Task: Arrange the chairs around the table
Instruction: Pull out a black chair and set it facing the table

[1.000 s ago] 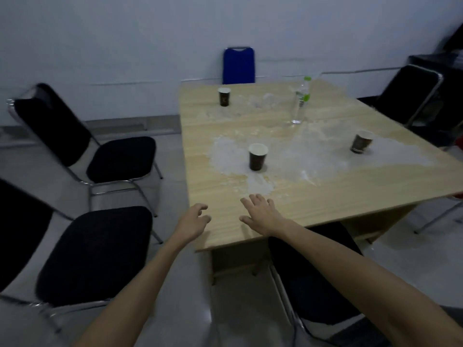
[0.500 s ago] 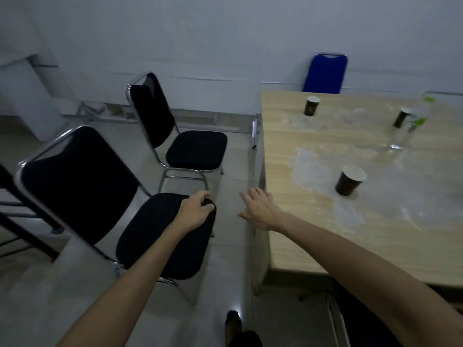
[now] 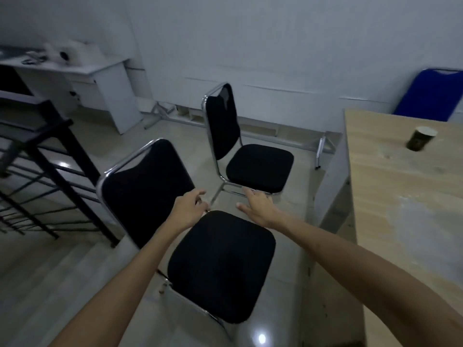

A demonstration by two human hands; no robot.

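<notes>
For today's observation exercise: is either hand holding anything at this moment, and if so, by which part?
Nothing is held. The left hand and right hand hover open above the nearer black chair.

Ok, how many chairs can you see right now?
3. A near black chair under the hands, a second black chair behind it, and a blue chair beyond the table. Others may be out of view.

Near chair (image 3: 220, 266): matt black cloth, shiny chrome frame. Table (image 3: 406, 196): pale wood-grain. Floor (image 3: 75, 271): glossy tile.
</notes>
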